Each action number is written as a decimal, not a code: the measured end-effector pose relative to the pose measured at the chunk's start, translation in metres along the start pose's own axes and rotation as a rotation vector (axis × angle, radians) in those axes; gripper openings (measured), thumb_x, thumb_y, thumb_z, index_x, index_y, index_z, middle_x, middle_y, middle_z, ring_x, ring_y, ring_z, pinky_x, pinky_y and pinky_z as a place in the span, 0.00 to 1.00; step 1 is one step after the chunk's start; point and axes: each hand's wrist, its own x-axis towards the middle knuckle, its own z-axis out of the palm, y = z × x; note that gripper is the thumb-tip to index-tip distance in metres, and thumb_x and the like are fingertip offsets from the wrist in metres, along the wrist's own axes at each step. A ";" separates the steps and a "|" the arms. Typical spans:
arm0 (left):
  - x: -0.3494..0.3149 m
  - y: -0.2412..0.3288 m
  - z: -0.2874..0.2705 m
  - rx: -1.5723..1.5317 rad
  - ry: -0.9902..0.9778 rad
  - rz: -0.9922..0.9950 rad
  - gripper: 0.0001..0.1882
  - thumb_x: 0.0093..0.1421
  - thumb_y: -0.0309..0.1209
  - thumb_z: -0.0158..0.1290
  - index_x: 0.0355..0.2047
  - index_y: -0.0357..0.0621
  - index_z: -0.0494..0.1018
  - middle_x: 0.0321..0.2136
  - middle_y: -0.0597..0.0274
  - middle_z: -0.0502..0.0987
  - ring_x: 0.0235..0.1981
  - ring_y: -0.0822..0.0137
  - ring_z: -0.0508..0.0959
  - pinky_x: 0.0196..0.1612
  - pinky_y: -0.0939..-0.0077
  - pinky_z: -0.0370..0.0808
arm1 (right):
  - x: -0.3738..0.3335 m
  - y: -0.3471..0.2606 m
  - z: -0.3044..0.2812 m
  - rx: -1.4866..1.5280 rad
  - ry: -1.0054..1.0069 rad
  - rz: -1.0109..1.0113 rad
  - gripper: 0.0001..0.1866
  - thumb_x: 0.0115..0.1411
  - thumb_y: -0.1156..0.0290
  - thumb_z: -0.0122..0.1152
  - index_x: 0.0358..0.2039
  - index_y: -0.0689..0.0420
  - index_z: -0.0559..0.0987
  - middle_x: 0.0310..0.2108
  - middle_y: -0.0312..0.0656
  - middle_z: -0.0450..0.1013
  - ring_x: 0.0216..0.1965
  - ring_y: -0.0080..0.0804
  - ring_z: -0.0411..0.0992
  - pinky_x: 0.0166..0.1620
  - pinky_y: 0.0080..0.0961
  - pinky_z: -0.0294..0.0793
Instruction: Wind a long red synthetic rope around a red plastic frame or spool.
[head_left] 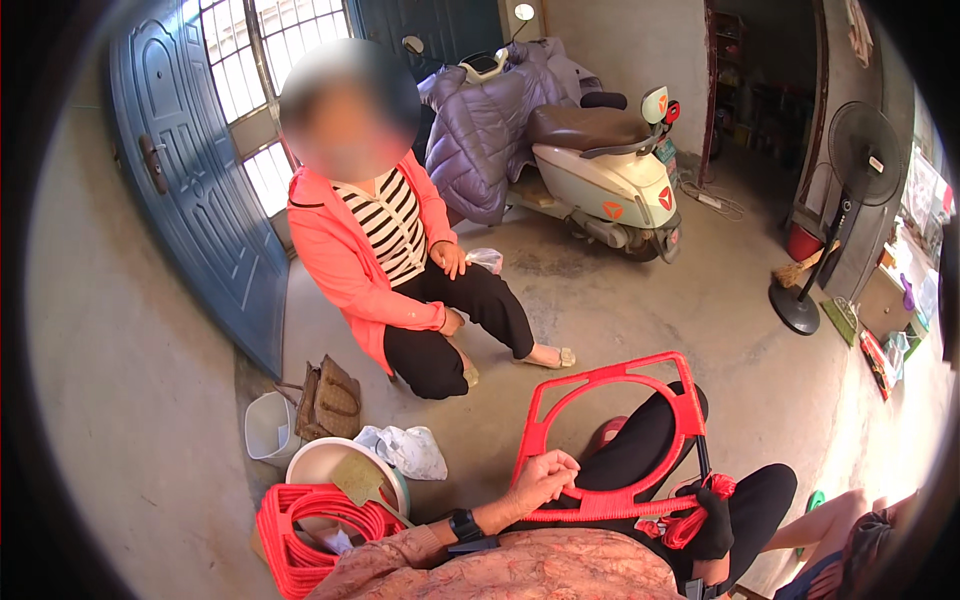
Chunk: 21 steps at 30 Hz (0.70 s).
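Observation:
A red cord-wrapped frame point(610, 372) with a round opening rests across my lap; a short stretch of its right side is bare black. My left hand point(545, 482) is at the opening's lower left edge, its fingers bent and pressed together; what they hold, if anything, is too small to make out. In a black glove, my right hand point(712, 528) is closed around a bundle of red cord point(684, 527) by the frame's lower right corner. More red wrapped frames point(285, 545) are stacked at the lower left.
A person in a pink jacket point(335, 270) sits opposite. A basin point(300, 462), a white bucket point(268, 428), a brown handbag point(330, 402) and a white plastic bag point(408, 452) stand at left. Farther off are a scooter point(610, 180) and a standing fan point(797, 305). Another person's bare legs point(825, 530) show at right.

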 end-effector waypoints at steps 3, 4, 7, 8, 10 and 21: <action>0.002 -0.001 -0.001 0.001 0.007 -0.003 0.09 0.61 0.30 0.51 0.40 0.41 0.70 0.24 0.67 0.74 0.17 0.84 0.65 0.18 0.90 0.62 | 0.000 -0.003 0.005 0.003 -0.024 0.011 0.14 0.57 0.68 0.55 0.41 0.63 0.72 0.34 0.47 0.74 0.35 0.38 0.74 0.38 0.34 0.76; 0.002 -0.001 -0.001 0.011 0.013 -0.002 0.08 0.61 0.30 0.51 0.40 0.41 0.70 0.24 0.67 0.75 0.17 0.84 0.65 0.18 0.90 0.62 | 0.000 -0.004 0.008 0.003 -0.037 0.009 0.14 0.57 0.68 0.55 0.41 0.63 0.72 0.34 0.47 0.74 0.35 0.38 0.74 0.38 0.34 0.76; 0.004 -0.001 -0.001 -0.016 0.015 -0.003 0.08 0.61 0.29 0.51 0.40 0.41 0.70 0.24 0.67 0.74 0.17 0.84 0.65 0.17 0.90 0.61 | 0.001 -0.002 0.007 -0.004 0.021 0.008 0.13 0.57 0.69 0.55 0.40 0.62 0.72 0.34 0.47 0.74 0.35 0.38 0.75 0.40 0.33 0.76; 0.003 -0.001 -0.001 -0.017 0.016 -0.004 0.08 0.61 0.29 0.51 0.40 0.41 0.70 0.24 0.67 0.74 0.17 0.84 0.65 0.17 0.90 0.61 | 0.000 -0.002 0.008 -0.004 0.021 0.009 0.13 0.57 0.69 0.55 0.40 0.62 0.72 0.34 0.47 0.74 0.35 0.38 0.75 0.40 0.33 0.76; 0.003 -0.001 -0.002 -0.021 0.017 -0.012 0.08 0.61 0.29 0.51 0.40 0.41 0.70 0.24 0.67 0.74 0.17 0.84 0.65 0.17 0.90 0.61 | 0.000 -0.003 0.012 -0.025 0.023 -0.011 0.13 0.57 0.69 0.55 0.40 0.62 0.72 0.34 0.47 0.74 0.36 0.38 0.75 0.40 0.33 0.76; 0.015 0.008 -0.006 0.050 -0.135 -0.109 0.06 0.61 0.28 0.52 0.37 0.41 0.71 0.22 0.67 0.74 0.19 0.82 0.68 0.18 0.89 0.64 | -0.011 -0.004 0.005 0.150 0.051 0.104 0.14 0.59 0.70 0.57 0.44 0.60 0.71 0.38 0.48 0.75 0.40 0.41 0.76 0.44 0.37 0.77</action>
